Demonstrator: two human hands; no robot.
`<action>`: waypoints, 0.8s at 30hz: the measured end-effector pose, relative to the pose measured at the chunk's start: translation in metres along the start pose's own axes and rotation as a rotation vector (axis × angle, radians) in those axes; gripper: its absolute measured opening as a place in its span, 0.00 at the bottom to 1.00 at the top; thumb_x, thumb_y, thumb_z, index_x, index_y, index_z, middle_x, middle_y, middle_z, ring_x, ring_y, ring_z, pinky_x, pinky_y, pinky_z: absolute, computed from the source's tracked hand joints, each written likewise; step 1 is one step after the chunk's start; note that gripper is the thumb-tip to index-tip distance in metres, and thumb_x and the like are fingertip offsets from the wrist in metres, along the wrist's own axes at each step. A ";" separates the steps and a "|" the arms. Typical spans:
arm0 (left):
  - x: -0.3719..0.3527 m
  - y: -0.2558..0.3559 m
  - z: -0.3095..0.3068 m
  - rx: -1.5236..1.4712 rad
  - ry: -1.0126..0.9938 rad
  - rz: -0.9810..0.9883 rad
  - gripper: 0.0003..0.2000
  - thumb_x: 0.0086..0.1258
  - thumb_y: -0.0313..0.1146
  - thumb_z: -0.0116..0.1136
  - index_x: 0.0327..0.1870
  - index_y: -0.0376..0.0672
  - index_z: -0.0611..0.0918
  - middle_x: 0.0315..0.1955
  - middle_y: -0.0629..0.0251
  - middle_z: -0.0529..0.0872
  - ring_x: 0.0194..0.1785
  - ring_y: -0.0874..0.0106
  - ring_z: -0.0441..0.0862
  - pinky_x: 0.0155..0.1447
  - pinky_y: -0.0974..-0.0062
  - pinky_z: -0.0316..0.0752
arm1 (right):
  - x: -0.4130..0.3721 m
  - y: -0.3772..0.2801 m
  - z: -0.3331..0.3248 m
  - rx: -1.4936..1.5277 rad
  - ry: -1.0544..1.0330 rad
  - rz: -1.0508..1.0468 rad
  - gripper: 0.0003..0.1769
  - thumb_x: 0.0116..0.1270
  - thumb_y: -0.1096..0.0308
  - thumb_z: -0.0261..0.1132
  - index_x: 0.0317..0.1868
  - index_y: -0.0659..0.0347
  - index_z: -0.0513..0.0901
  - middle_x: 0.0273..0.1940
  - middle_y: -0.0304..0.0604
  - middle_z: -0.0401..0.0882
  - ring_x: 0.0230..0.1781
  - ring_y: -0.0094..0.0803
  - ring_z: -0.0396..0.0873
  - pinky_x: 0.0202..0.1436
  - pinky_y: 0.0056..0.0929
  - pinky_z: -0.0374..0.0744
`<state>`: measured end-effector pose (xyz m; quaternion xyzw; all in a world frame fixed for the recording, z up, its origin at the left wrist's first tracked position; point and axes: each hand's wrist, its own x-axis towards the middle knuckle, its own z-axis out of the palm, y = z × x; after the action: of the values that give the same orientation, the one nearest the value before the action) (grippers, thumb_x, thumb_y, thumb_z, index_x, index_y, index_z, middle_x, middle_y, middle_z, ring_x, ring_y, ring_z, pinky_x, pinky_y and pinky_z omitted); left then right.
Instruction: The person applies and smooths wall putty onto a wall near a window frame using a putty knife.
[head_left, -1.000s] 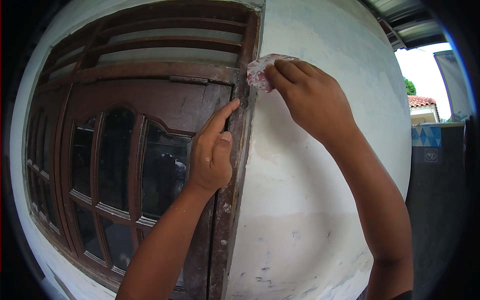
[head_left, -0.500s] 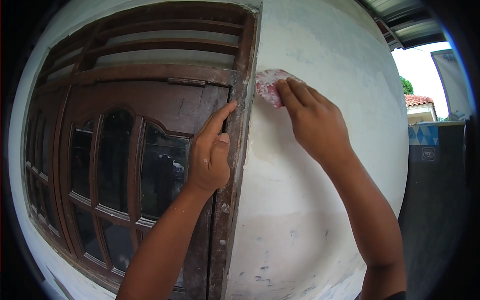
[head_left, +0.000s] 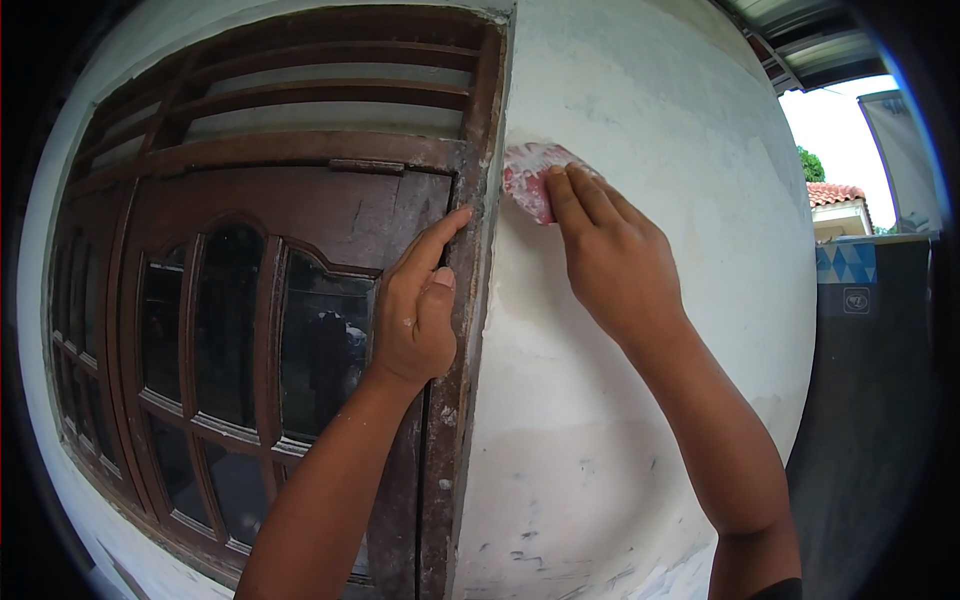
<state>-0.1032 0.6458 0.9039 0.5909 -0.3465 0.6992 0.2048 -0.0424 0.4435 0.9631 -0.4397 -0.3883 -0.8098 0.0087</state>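
My right hand (head_left: pixel 620 245) grips a flat red putty spreader (head_left: pixel 530 180) smeared with white paste. Its face lies against the white wall (head_left: pixel 600 380), close beside the upper part of the brown wooden frame (head_left: pixel 455 400). The fingers press on the spreader's right side, and the thumb is hidden. My left hand (head_left: pixel 420 310) is open, fingers stretched upward and resting at the edge of the frame. A few pale specks show on that hand.
A brown wooden window panel (head_left: pixel 250 190) with dark glass panes fills the left side, below horizontal slats (head_left: pixel 320 95). Dark marks dot the lower wall. At the right are a dark panel (head_left: pixel 860 380), a metal roof (head_left: pixel 820 45) and a tiled roof (head_left: pixel 835 193).
My right hand and the spreader have shifted slightly down and left along the wall. My left hand stays at the frame. The view has turned a little.
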 end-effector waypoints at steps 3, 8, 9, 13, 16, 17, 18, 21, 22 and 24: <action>0.000 0.002 0.000 0.010 -0.002 -0.009 0.29 0.72 0.34 0.36 0.68 0.22 0.74 0.67 0.41 0.79 0.74 0.55 0.73 0.81 0.63 0.60 | -0.023 -0.020 -0.007 0.002 -0.060 -0.091 0.25 0.65 0.74 0.61 0.62 0.75 0.79 0.58 0.60 0.83 0.59 0.47 0.84 0.64 0.38 0.83; 0.000 0.005 0.001 0.064 -0.002 -0.019 0.29 0.72 0.35 0.36 0.68 0.22 0.74 0.66 0.41 0.80 0.73 0.56 0.74 0.80 0.63 0.61 | -0.041 -0.022 -0.025 0.079 -0.031 -0.072 0.26 0.65 0.73 0.62 0.64 0.73 0.79 0.58 0.58 0.83 0.59 0.46 0.84 0.64 0.39 0.83; 0.000 0.004 0.001 0.065 -0.007 -0.021 0.29 0.72 0.35 0.36 0.68 0.22 0.74 0.66 0.41 0.80 0.73 0.56 0.74 0.80 0.63 0.61 | -0.033 -0.015 -0.020 0.063 0.005 -0.028 0.26 0.65 0.73 0.62 0.63 0.73 0.80 0.58 0.57 0.83 0.59 0.46 0.84 0.64 0.38 0.83; 0.000 0.001 0.002 0.039 0.004 -0.015 0.29 0.72 0.35 0.37 0.68 0.22 0.74 0.65 0.42 0.80 0.73 0.56 0.74 0.80 0.63 0.61 | -0.012 0.001 0.002 0.031 0.036 0.020 0.24 0.65 0.76 0.62 0.63 0.69 0.81 0.59 0.53 0.84 0.60 0.44 0.84 0.63 0.37 0.84; 0.000 0.001 0.002 0.048 0.001 -0.012 0.29 0.72 0.35 0.36 0.68 0.22 0.74 0.65 0.42 0.80 0.73 0.56 0.74 0.80 0.63 0.60 | -0.031 -0.010 -0.002 0.040 -0.028 -0.014 0.24 0.68 0.74 0.61 0.63 0.73 0.80 0.58 0.58 0.83 0.60 0.47 0.83 0.67 0.39 0.81; 0.000 0.001 0.002 0.053 0.001 -0.004 0.29 0.72 0.36 0.36 0.68 0.22 0.74 0.66 0.42 0.80 0.73 0.56 0.74 0.80 0.63 0.60 | -0.043 -0.019 -0.009 0.079 -0.036 0.001 0.24 0.68 0.74 0.61 0.64 0.73 0.79 0.58 0.58 0.83 0.60 0.47 0.83 0.67 0.40 0.82; 0.000 0.000 0.002 0.054 0.004 -0.007 0.29 0.72 0.36 0.36 0.68 0.22 0.74 0.66 0.42 0.80 0.73 0.56 0.74 0.80 0.63 0.60 | -0.055 -0.027 -0.016 0.118 -0.044 0.014 0.24 0.68 0.74 0.60 0.64 0.73 0.79 0.58 0.58 0.83 0.60 0.48 0.84 0.67 0.41 0.82; 0.000 -0.001 0.001 0.078 -0.020 0.003 0.29 0.73 0.36 0.36 0.67 0.22 0.74 0.66 0.41 0.80 0.74 0.55 0.74 0.80 0.62 0.60 | -0.085 -0.045 -0.041 0.198 -0.051 0.087 0.24 0.67 0.76 0.61 0.64 0.72 0.81 0.58 0.58 0.84 0.58 0.48 0.85 0.64 0.43 0.84; 0.000 0.000 0.001 0.069 -0.016 0.002 0.30 0.73 0.36 0.36 0.68 0.22 0.74 0.66 0.41 0.79 0.74 0.55 0.73 0.81 0.62 0.59 | -0.091 -0.047 -0.048 0.203 -0.055 0.092 0.24 0.67 0.76 0.61 0.64 0.72 0.81 0.58 0.58 0.84 0.58 0.48 0.85 0.64 0.43 0.84; -0.006 0.004 0.003 0.059 -0.021 -0.007 0.30 0.73 0.36 0.36 0.68 0.22 0.74 0.66 0.41 0.79 0.74 0.54 0.73 0.81 0.62 0.59 | -0.101 -0.048 -0.058 0.230 0.017 0.175 0.22 0.65 0.79 0.62 0.61 0.71 0.83 0.57 0.57 0.85 0.56 0.48 0.86 0.61 0.42 0.86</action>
<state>-0.1023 0.6417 0.8974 0.6052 -0.3258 0.7021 0.1863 -0.0388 0.4069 0.8427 -0.4610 -0.4385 -0.7599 0.1330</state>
